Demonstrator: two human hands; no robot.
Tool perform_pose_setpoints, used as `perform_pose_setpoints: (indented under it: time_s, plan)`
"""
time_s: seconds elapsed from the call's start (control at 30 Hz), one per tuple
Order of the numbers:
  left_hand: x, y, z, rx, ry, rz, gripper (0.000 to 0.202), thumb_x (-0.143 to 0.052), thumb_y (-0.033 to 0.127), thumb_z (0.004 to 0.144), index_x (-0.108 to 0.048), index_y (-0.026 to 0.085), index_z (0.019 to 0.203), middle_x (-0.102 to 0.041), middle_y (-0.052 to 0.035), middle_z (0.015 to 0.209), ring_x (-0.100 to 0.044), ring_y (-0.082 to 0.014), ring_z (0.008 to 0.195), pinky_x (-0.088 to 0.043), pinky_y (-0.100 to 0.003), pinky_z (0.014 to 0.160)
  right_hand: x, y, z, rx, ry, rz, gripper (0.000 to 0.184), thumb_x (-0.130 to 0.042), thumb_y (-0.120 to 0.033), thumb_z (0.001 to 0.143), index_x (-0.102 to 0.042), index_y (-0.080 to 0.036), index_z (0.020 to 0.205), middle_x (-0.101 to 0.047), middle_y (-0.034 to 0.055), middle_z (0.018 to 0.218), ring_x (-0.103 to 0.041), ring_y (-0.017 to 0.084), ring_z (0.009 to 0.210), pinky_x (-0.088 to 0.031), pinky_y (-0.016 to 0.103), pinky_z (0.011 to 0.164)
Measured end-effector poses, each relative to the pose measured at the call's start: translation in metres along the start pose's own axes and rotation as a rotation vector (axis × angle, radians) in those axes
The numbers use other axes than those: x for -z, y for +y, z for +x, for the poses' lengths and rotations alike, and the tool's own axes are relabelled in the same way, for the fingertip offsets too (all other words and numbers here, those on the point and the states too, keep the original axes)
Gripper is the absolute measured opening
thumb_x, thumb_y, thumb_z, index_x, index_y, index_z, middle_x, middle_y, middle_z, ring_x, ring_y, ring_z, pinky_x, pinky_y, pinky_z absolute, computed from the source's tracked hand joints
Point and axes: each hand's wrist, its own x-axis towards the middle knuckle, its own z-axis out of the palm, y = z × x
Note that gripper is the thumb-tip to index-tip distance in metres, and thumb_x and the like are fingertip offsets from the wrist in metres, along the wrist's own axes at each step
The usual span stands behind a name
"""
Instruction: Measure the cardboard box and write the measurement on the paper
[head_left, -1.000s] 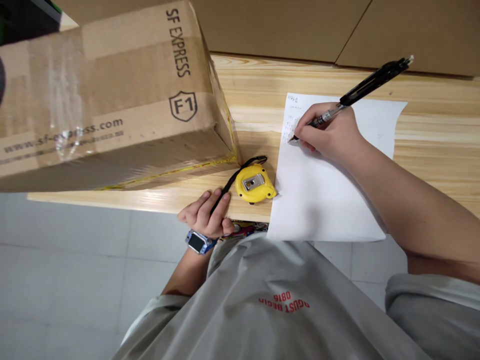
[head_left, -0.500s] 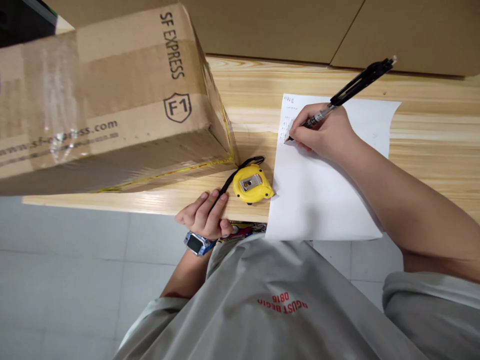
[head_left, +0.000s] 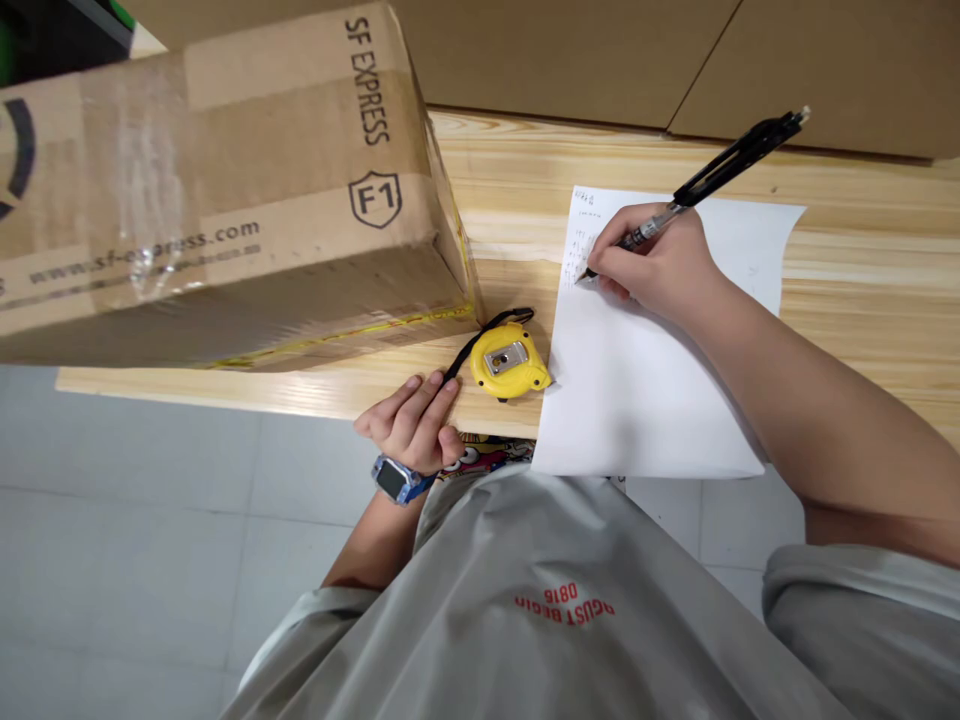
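My right hand (head_left: 660, 258) is closed around a black pen (head_left: 735, 160), its tip on a sheet of paper (head_left: 660, 400) near small handwritten lines at the upper left. The sheet's near end hangs past the table edge. My left hand (head_left: 414, 420), with a blue watch (head_left: 399, 480) on the wrist, lies on the table's front edge, fingers stretched out. Its fingertips touch or lie close by the black strap (head_left: 480, 335) of a yellow tape measure (head_left: 510, 362). The tape measure rests beside the paper's left edge.
A large taped cardboard box (head_left: 247, 170) stands at the left of the wooden table (head_left: 862, 250). Brown cardboard (head_left: 562, 60) runs along the back. A dark object (head_left: 67, 40) shows at the top left corner. Grey floor tiles (head_left: 135, 560) lie below the table edge.
The view has shifted slightly, so the box and tape measure appear a little further right and up. The pen tip has moved slightly on the paper. My left hand keeps its pose.
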Motion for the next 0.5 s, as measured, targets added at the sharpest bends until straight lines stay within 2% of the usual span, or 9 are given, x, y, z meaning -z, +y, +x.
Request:
perform_pose_setpoints:
  time_s: [0.13, 0.3, 0.43, 0.5]
  plan:
    - [-0.001, 0.002, 0.005, -0.013, 0.018, -0.015, 0.049, -0.036, 0.039, 0.098, -0.071, 0.025, 0.130, -0.078, -0.0072, 0.104, -0.068, -0.0219, 0.098, -0.042, -0.037, 0.089, 0.000, -0.003, -0.002, -0.013, 0.002, -0.015, 0.028, -0.061, 0.002, 0.074, -0.059, -0.021, 0.058, -0.050, -0.0028, 0.045, -0.045, 0.009, 0.041, -0.035, 0.024, 0.041]
    - [0.004, 0.006, 0.013, -0.008, -0.018, -0.030, 0.048, -0.037, 0.037, 0.099, -0.068, 0.025, 0.133, -0.076, -0.0088, 0.108, -0.067, -0.0226, 0.100, -0.041, -0.037, 0.090, -0.001, -0.006, -0.001, -0.014, 0.021, -0.032, 0.031, -0.060, 0.006, 0.069, -0.058, -0.022, 0.053, -0.050, -0.0025, 0.047, -0.045, 0.009, 0.046, -0.033, 0.023, 0.040]
    - [0.022, 0.012, 0.023, 0.020, -0.148, -0.064, 0.046, -0.050, 0.028, 0.093, -0.066, 0.022, 0.135, -0.068, -0.0149, 0.121, -0.060, -0.0287, 0.118, -0.042, -0.041, 0.098, 0.000, -0.007, -0.001, -0.022, -0.008, -0.024, 0.032, -0.060, 0.007, 0.068, -0.058, -0.021, 0.052, -0.052, -0.0028, 0.047, -0.045, 0.008, 0.047, -0.033, 0.021, 0.039]
    - [0.036, 0.016, 0.029, -0.016, -0.165, -0.115, 0.044, -0.059, 0.019, 0.086, -0.068, 0.021, 0.129, -0.064, -0.0162, 0.122, -0.055, -0.0302, 0.122, -0.042, -0.042, 0.098, 0.000, -0.006, -0.001, -0.037, -0.008, 0.005, 0.032, -0.058, 0.007, 0.069, -0.059, -0.022, 0.053, -0.051, -0.0039, 0.044, -0.045, 0.008, 0.043, -0.033, 0.022, 0.038]
